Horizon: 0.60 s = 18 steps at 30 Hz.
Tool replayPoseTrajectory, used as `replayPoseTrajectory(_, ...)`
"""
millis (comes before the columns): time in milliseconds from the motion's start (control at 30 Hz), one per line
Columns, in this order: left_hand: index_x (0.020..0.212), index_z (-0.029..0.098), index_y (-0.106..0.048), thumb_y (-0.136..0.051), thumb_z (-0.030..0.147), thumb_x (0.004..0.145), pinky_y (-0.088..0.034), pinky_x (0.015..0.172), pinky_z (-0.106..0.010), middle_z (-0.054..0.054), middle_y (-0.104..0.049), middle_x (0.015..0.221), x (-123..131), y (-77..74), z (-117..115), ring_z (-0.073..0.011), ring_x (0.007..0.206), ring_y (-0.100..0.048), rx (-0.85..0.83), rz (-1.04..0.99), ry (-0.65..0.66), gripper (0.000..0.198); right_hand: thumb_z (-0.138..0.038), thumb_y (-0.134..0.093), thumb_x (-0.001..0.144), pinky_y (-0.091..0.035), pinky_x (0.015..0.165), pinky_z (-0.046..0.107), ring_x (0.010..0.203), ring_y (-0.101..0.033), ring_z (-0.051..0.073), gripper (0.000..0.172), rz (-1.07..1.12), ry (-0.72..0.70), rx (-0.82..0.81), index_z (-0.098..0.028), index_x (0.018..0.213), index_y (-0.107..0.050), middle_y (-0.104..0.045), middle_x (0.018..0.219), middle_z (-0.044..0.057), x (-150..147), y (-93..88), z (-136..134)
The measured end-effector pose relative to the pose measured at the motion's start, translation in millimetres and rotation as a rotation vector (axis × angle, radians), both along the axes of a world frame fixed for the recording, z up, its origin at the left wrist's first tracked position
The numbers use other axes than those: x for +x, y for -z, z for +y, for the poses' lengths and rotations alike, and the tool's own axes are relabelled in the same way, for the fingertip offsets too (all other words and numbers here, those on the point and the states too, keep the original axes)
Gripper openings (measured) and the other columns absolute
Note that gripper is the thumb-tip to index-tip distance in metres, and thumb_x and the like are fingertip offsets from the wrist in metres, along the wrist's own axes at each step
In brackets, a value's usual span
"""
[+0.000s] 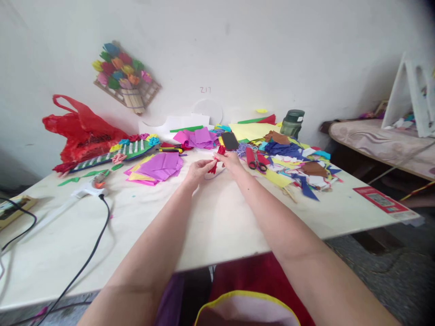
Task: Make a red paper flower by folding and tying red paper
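Observation:
My left hand (200,173) and my right hand (229,162) meet over the middle of the table, fingers pinched together. Between them is a narrow piece of gathered red paper (221,150), gripped at its middle, with its ends sticking out above and below the fingers. A thin pale string (215,177) curves on the table just below the hands; whether it is attached to the paper I cannot tell. Beyond my right hand lies a dark phone (230,141). Black-handled scissors (257,162) rest to its right on red paper.
Purple and yellow sheets (158,167) are stacked at left, near a glue gun (93,184) with a black cord. Paper scraps (302,165) cover the right side, a green bottle (292,123) behind them. A red plastic bag (81,129) stands at the back left.

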<state>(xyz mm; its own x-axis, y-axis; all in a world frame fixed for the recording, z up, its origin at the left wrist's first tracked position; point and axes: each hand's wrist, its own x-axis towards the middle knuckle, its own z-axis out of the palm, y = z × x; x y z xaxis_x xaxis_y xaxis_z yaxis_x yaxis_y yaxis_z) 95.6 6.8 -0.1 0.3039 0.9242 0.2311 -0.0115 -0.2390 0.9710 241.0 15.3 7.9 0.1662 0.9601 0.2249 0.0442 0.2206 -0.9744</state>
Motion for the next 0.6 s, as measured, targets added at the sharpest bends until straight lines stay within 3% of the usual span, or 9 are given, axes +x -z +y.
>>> replayPoseTrajectory(67,0.086,0.012,-0.068,-0.071,0.045,0.057,-0.038,0.06,-0.024,-0.004,-0.065,0.069,-0.9,-1.8,-4.1,-0.0114,0.059,-0.053,-0.03,0.002,0.04,0.044,-0.044,-0.066,0.058,-0.031,0.048,0.022,0.048,-0.042,0.007,0.032,-0.017,-0.035,-0.006,-0.013,0.061,-0.06,-0.053,0.052,-0.002,-4.6,-0.5,-3.5)
replayPoseTrajectory(200,0.073,0.011,-0.067,-0.073,0.043,0.055,-0.036,0.054,-0.024,-0.004,-0.062,0.058,-5.9,-4.1,-4.8,-0.0094,0.05,-0.049,-0.041,0.091,-0.025,0.038,-0.043,-0.068,0.058,-0.034,0.049,0.021,0.055,-0.048,0.009,0.031,-0.066,-0.112,-0.018,-0.013,0.06,-0.059,-0.055,0.056,-0.001,-10.3,-2.6,-8.3)
replayPoseTrajectory(333,0.075,0.011,-0.066,-0.071,0.044,0.058,-0.037,0.054,-0.024,-0.004,-0.063,0.06,-15.5,-2.6,6.6,-0.0101,0.051,-0.051,0.018,-0.023,-0.138,0.037,-0.04,-0.059,0.071,-0.038,0.046,0.02,0.065,-0.057,0.013,0.028,0.067,-0.264,-0.062,-0.015,0.084,-0.06,-0.063,0.077,0.004,-8.7,-5.6,-9.9)
replayPoseTrajectory(467,0.076,0.013,-0.064,-0.07,0.047,0.056,-0.042,0.06,-0.026,-0.007,-0.066,0.07,-25.5,-1.3,14.1,-0.0128,0.059,-0.057,-0.002,-0.217,-0.379,0.04,-0.027,-0.052,0.077,-0.048,0.054,0.027,0.066,-0.062,0.016,0.021,0.249,-0.477,-0.27,-0.014,0.094,-0.054,-0.065,0.084,0.009,-10.7,-8.8,-15.9)
replayPoseTrajectory(567,0.078,0.014,-0.063,-0.07,0.048,0.056,-0.042,0.061,-0.026,-0.007,-0.066,0.074,-27.7,-1.9,12.0,-0.0136,0.064,-0.058,-0.035,-0.262,-0.382,0.041,-0.026,-0.051,0.078,-0.051,0.067,0.034,0.072,-0.064,0.019,0.02,0.297,-0.745,-0.449,-0.012,0.092,-0.055,-0.065,0.081,0.011,-21.6,-6.3,-19.7)
replayPoseTrajectory(600,0.078,0.014,-0.063,-0.07,0.047,0.055,-0.042,0.061,-0.026,-0.006,-0.066,0.074,-27.3,-2.2,10.7,-0.0134,0.064,-0.058,-0.044,-0.274,-0.378,0.041,-0.026,-0.052,0.077,-0.051,0.069,0.035,0.072,-0.064,0.019,0.019,0.306,-0.764,-0.474,-0.013,0.09,-0.055,-0.064,0.08,0.01,-25.3,-4.0,-19.1)
